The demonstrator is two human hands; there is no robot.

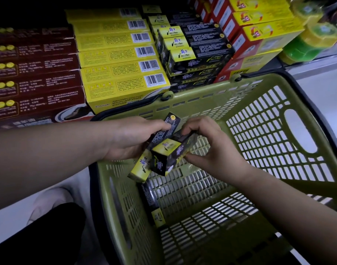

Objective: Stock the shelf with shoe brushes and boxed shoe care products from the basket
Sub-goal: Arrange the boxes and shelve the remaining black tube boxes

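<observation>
Holding two boxes point(169, 152) over the basket point(202, 92), we grip one in our left hand point(129, 138), long axis aimed at the shelf stack point(192, 54) ahead; our right hand point(211, 148) pinches the other alongside.

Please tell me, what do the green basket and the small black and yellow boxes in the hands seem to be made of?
The basket: most likely moulded plastic, olive green with a dull sheen; its walls are one-piece grids of slots. The boxes: probably printed cardboard, slightly glossy; they show sharp folded edges and flat printed faces.
</observation>
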